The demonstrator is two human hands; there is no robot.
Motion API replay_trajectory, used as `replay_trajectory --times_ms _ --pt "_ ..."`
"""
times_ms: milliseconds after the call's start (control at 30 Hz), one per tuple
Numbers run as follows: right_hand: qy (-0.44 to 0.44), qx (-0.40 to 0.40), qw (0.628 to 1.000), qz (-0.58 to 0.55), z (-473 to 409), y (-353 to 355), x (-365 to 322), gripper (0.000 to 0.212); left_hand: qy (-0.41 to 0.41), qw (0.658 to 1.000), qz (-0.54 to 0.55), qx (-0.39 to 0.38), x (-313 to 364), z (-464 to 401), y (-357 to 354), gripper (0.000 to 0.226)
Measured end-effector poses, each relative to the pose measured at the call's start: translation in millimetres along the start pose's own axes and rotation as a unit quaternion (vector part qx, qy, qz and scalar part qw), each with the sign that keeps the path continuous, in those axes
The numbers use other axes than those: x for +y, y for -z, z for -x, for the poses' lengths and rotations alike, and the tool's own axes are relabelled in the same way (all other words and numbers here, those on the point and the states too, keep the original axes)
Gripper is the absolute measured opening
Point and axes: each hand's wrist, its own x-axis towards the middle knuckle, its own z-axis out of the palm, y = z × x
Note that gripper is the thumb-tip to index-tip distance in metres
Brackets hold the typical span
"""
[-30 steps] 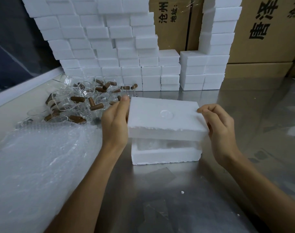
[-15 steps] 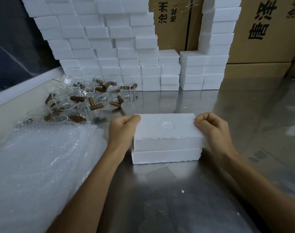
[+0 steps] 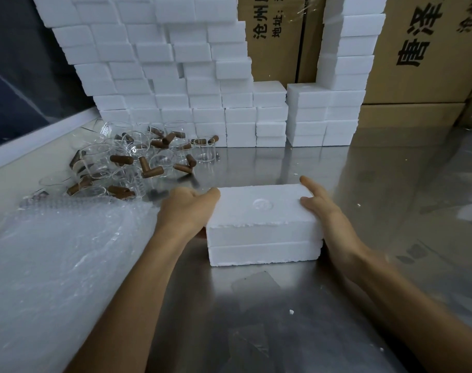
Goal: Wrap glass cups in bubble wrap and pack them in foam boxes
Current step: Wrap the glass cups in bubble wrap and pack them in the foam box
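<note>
Both forearms come in from the bottom edge, angled inward over the steel table (image 3: 269,319), and meet at the foam box (image 3: 261,224) sitting at centre. A few white foam crumbs lie on the table near the arms.

Box: lid seated flush on the base, seam line visible across the near face, round embossed mark on the lid top. It rests flat on the table, long side toward the camera.

Left hand (image 3: 185,211): at the box's left end, knuckles up, fingers curled, thumb tip pressed on the lid's top left corner. Grasping the box from that end; lower fingers hidden behind the box edge.

Right hand (image 3: 326,211): at the right end, palm against the end face, thumb laid on the lid's top right edge, index finger extended along the far corner. Also holding the box, squeezed between the two hands.

Left of the arms: a sheet of bubble wrap (image 3: 54,265) spread across the table, edge just beside the left wrist.

Beyond it, far left: a cluster of glass cups (image 3: 138,157) with brown handles, some upright, some tipped, well apart from the box.

Back: stack of foam boxes (image 3: 162,63) built like a wall against the rear, a second, narrower column on the right, and cardboard cartons (image 3: 423,49) with printed characters behind them.
</note>
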Motion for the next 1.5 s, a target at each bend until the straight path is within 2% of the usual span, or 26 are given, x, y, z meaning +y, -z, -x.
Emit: replay_trajectory --times_ms 133,233,333,467,600,733,967,1033,1100,1133,1233,1333,1433,1500 --pt "-0.013 -0.010 1.000 0.000 -0.4 -2.1 0.4 0.067 -0.005 1.000 0.017 -0.004 -0.7 -1.7 2.7 0.039" --pt "-0.009 -0.007 1.000 0.008 -1.3 -1.4 -0.2 0.067 -0.036 0.999 -0.017 0.019 1.0 1.8 2.9 0.048" --pt "-0.006 -0.004 1.000 0.017 -0.4 2.0 -3.0 0.060 -0.083 0.989 -0.113 0.043 7.1 12.1 3.3 0.059" --pt "0.004 -0.020 1.000 0.020 -1.1 6.6 -6.0 0.056 -0.113 0.975 -0.178 0.064 12.6 17.0 0.8 0.057" --pt "0.009 -0.010 1.000 0.025 -1.4 5.0 -2.6 0.057 -0.122 0.976 -0.169 0.061 12.4 14.4 3.7 0.061" --pt "0.011 -0.005 0.999 0.030 -1.9 2.7 1.2 0.043 -0.122 0.978 -0.163 0.054 10.7 11.2 4.3 0.060" --pt "-0.007 -0.035 0.999 0.010 -2.7 1.9 4.3 0.044 -0.110 0.985 -0.132 0.035 1.5 4.8 3.2 0.057" --pt "-0.006 -0.035 0.999 0.010 -4.0 2.9 6.3 0.044 -0.033 0.993 -0.112 -0.026 0.2 4.3 1.9 0.050" --pt "-0.007 -0.038 0.999 0.009 -5.7 4.8 7.7 0.045 0.063 0.989 -0.091 -0.096 1.5 6.2 0.3 0.060" --pt "-0.012 -0.042 0.999 0.005 -6.6 5.9 7.8 0.047 0.085 0.987 -0.083 -0.111 1.8 6.4 -0.2 0.064" --pt "-0.024 -0.047 0.998 -0.019 -8.8 7.8 8.4 0.049 0.114 0.987 -0.023 -0.115 4.0 7.5 0.8 0.063" --pt "-0.032 -0.027 0.998 -0.039 -10.9 8.8 9.7 0.040 0.128 0.981 0.072 -0.126 7.5 9.6 2.7 0.054" --pt "-0.047 -0.002 0.997 -0.067 -11.0 8.7 6.1 0.040 0.124 0.960 0.178 -0.175 12.7 14.1 0.4 0.036" --pt "-0.056 0.008 0.994 -0.095 -9.2 8.7 2.7 0.042 0.115 0.948 0.229 -0.189 14.5 16.7 -2.8 0.033"
